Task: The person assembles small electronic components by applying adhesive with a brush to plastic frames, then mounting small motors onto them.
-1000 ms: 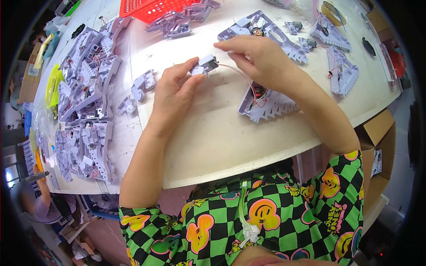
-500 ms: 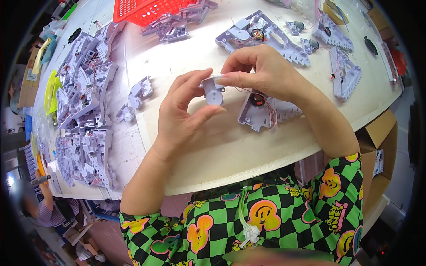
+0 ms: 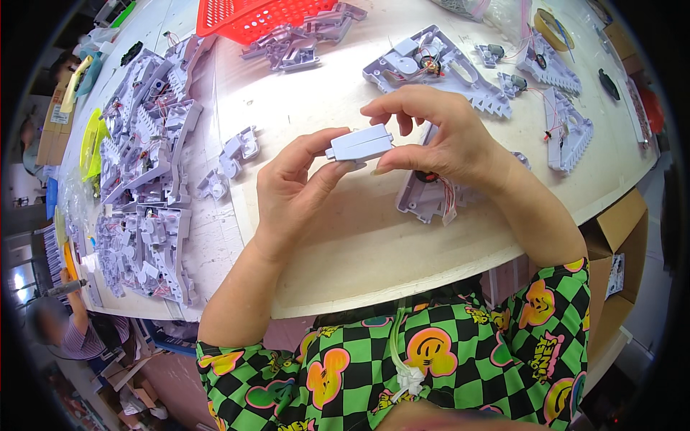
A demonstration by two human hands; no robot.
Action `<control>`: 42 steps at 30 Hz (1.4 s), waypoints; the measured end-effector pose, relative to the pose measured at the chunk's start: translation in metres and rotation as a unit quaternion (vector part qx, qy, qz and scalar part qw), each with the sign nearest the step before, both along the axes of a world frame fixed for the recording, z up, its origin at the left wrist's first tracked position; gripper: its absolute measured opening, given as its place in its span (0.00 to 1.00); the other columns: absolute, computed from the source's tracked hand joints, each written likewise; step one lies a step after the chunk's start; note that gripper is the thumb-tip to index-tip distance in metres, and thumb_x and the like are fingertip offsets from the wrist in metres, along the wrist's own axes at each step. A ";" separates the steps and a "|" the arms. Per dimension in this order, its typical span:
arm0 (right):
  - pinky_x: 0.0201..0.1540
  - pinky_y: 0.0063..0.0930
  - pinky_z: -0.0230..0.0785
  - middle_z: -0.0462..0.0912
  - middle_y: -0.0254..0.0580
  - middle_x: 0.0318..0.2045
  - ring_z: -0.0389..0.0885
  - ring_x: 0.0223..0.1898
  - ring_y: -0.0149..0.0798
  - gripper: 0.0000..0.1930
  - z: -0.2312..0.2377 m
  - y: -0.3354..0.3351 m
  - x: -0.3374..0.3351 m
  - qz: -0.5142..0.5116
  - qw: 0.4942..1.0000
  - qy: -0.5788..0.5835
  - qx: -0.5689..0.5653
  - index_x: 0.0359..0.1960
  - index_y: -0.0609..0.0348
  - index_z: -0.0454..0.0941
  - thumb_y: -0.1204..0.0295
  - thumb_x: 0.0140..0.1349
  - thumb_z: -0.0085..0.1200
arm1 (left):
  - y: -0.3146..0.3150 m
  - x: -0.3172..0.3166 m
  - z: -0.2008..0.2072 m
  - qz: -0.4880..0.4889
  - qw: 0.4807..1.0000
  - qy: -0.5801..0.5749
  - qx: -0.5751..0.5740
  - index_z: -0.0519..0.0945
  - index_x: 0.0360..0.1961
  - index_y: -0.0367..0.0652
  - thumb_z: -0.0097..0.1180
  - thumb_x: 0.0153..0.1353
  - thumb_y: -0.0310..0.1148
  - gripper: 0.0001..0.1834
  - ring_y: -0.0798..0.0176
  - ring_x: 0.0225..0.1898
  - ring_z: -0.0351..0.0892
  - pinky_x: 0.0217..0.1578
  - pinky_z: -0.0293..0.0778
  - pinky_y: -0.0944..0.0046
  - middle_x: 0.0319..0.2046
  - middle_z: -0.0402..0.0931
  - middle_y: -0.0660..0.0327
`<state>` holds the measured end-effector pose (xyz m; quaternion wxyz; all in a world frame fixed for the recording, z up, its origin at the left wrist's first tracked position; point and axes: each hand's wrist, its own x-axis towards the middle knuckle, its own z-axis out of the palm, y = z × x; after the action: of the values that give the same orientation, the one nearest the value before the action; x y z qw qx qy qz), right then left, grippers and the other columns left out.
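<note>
My left hand pinches a small light-grey plastic housing between thumb and fingers, its long seamed side turned up. At the housing's right end, my right hand is open, with its thumb close to the lower corner and its fingers curved above, apart from the thumb. Whether that thumb touches the housing I cannot tell. Partly hidden under my right hand and wrist lies a toothed grey plastic shell with a black round part and thin wires. Beyond my hands is a larger shell with wires.
Piled grey plastic shells cover the left side. Small grey parts lie between that pile and my left hand. A red basket and loose parts stand far off. At right are wired shells, a tape roll and a cardboard box.
The housing has been turned over from its rounded side to a flat, seamed side. My right fingers have let go of its top and spread apart. My left hand still holds it.
</note>
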<state>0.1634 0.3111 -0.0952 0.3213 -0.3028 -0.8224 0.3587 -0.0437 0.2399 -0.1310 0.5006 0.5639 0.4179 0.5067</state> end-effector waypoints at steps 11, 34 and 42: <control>0.30 0.19 0.65 0.79 0.34 0.26 0.72 0.26 0.25 0.13 0.014 0.003 0.002 0.000 0.990 -0.023 -0.140 0.38 0.62 0.80 0.69 0.52 0.62 | 0.004 0.013 0.015 0.011 0.998 -0.038 -0.048 0.71 0.53 0.31 0.53 0.61 0.26 0.19 0.69 0.44 0.73 0.48 0.68 0.69 0.43 0.75 0.58; 0.22 0.13 0.56 0.75 0.25 0.21 0.66 0.20 0.18 0.14 -0.017 0.020 0.082 -0.185 0.933 -0.091 -0.295 0.34 0.58 0.81 0.60 0.55 0.61 | 0.007 0.034 -0.022 -0.020 0.867 0.408 0.284 0.80 0.39 0.46 0.64 0.47 0.30 0.15 0.55 0.44 0.74 0.54 0.66 0.50 0.38 0.78 0.61; 0.29 0.25 0.66 0.81 0.38 0.23 0.75 0.24 0.29 0.16 -0.020 0.016 0.076 -0.154 0.963 -0.164 -0.148 0.34 0.60 0.83 0.58 0.55 0.57 | 0.005 0.030 -0.031 -0.022 0.870 0.415 0.267 0.80 0.40 0.48 0.63 0.49 0.32 0.15 0.58 0.43 0.75 0.54 0.64 0.46 0.37 0.78 0.63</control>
<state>0.2393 0.3271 -0.1151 0.1848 -0.5243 -0.7452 0.3681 -0.0141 0.2447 -0.1618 0.1225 0.8431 0.4236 0.3077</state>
